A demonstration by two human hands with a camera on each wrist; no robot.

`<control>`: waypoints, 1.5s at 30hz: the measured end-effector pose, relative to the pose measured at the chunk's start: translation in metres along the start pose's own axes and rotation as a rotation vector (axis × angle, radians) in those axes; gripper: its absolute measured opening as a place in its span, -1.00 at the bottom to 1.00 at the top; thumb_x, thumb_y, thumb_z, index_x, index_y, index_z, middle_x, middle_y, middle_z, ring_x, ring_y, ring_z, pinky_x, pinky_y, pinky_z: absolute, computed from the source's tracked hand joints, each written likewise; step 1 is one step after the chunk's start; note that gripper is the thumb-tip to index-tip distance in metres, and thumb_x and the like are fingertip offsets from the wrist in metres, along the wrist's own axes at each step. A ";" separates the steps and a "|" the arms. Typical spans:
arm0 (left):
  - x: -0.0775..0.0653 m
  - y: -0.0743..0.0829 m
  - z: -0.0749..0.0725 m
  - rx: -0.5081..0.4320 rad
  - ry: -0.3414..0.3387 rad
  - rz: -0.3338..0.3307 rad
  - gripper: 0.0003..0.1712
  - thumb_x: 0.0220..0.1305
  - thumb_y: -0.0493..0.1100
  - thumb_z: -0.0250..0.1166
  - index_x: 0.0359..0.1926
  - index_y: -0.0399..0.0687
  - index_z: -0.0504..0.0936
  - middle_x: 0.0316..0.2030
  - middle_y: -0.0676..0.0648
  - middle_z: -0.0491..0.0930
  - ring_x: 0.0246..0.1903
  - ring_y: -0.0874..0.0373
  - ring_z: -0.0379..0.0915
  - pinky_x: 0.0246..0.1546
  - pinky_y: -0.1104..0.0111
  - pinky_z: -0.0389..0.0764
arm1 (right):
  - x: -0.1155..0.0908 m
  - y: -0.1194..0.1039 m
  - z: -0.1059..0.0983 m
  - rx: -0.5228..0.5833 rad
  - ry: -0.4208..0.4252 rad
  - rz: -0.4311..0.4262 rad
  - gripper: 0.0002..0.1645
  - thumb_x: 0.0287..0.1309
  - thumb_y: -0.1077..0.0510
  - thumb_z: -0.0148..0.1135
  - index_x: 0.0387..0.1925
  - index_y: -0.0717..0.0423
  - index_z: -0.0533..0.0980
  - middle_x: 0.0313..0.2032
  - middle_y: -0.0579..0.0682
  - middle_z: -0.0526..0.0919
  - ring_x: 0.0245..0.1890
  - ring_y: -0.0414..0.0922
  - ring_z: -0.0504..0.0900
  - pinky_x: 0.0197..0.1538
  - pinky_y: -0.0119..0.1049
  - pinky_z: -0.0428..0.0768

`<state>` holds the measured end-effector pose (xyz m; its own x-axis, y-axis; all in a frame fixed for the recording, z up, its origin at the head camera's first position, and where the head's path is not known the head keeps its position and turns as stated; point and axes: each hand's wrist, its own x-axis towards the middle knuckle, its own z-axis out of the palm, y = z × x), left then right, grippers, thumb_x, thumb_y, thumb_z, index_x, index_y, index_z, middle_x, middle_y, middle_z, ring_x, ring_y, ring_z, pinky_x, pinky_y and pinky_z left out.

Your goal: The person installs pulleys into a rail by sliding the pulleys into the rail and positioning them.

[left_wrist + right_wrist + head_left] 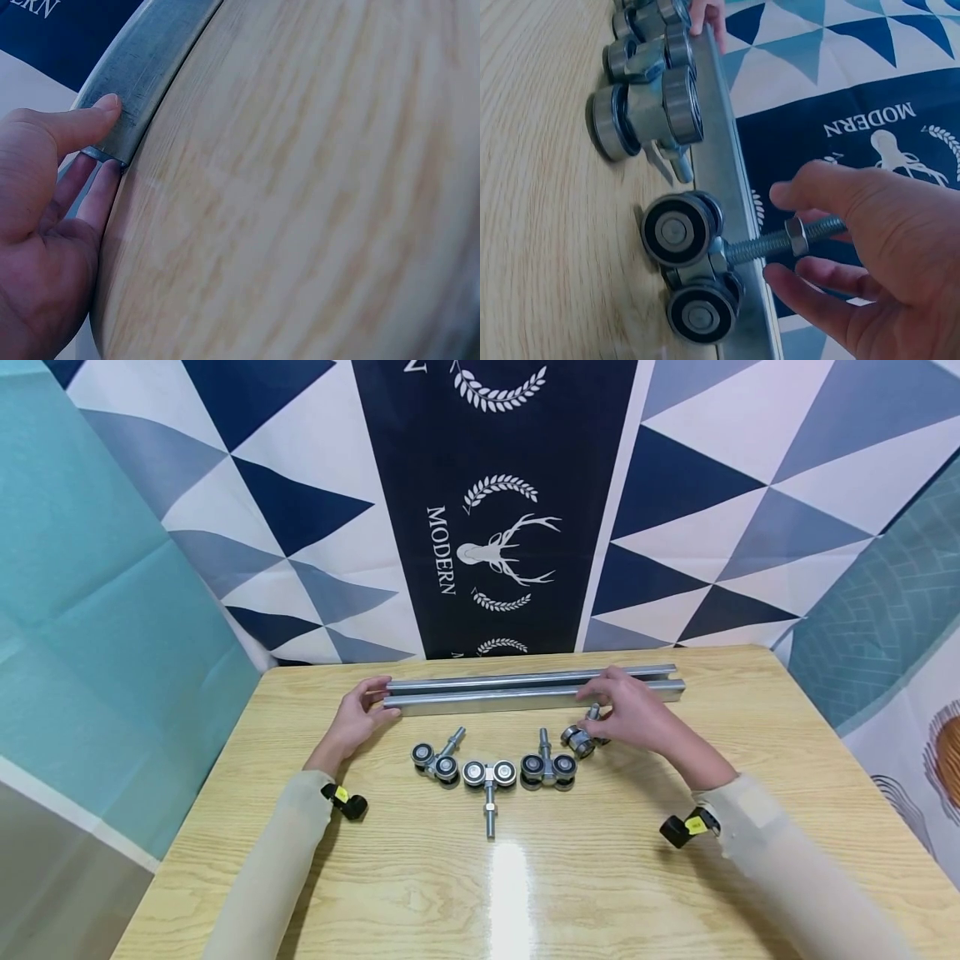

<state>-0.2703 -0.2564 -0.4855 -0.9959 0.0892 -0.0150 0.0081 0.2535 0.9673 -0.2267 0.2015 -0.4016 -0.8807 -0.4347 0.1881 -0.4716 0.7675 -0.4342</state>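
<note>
A long metal channel rail [480,702], its slot facing up, lies across the back of the table. My left hand [356,717] pinches its left end, and in the left wrist view the thumb [101,116] presses on the side face with fingers at the end. Over the rail's right part, my right hand [630,710] hovers around a roller trolley [694,266]. Thumb and fingers are spread on either side of its threaded bolt [761,246] and nut, with gaps showing. The trolley has black-sealed wheels and stands in front of the rail.
Three more roller trolleys sit in front of the rail: a left one [435,764], a middle one [490,777] with its bolt toward me, and another [548,768] beside it. A patterned cloth [495,610] hangs behind the wooden table [375,877].
</note>
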 end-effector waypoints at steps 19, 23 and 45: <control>0.000 -0.001 0.002 0.011 0.003 0.000 -0.22 0.21 -0.39 0.39 0.43 -0.12 0.33 0.38 -0.23 0.33 0.34 -0.08 0.30 0.18 0.53 0.55 | 0.004 -0.011 0.001 0.010 -0.013 0.070 -0.90 -0.11 0.26 0.39 -0.48 0.09 0.77 -0.34 0.04 0.82 -0.57 -0.21 0.56 -0.38 -0.26 0.52; 0.000 0.001 0.003 0.011 0.001 -0.004 -0.22 0.21 -0.39 0.38 0.43 -0.12 0.33 0.38 -0.22 0.33 0.34 -0.07 0.30 0.29 0.36 0.52 | 0.004 -0.011 0.002 -0.001 -0.002 0.078 -0.91 -0.13 0.27 0.39 -0.50 0.10 0.77 -0.34 0.05 0.82 -0.53 -0.17 0.58 -0.35 -0.23 0.54; -0.001 0.000 0.001 0.029 0.001 -0.003 -0.23 0.22 -0.37 0.38 0.43 -0.10 0.33 0.34 -0.27 0.34 0.33 -0.11 0.32 0.40 0.04 0.40 | 0.008 -0.020 -0.017 -0.027 -0.054 0.186 -0.94 -0.16 0.26 0.46 -0.51 0.09 0.76 -0.38 0.05 0.82 -0.43 -0.06 0.59 -0.36 -0.20 0.51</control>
<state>-0.2694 -0.2550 -0.4855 -0.9960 0.0877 -0.0178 0.0076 0.2817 0.9595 -0.2256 0.1909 -0.3763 -0.9495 -0.3082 0.0585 -0.3023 0.8492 -0.4329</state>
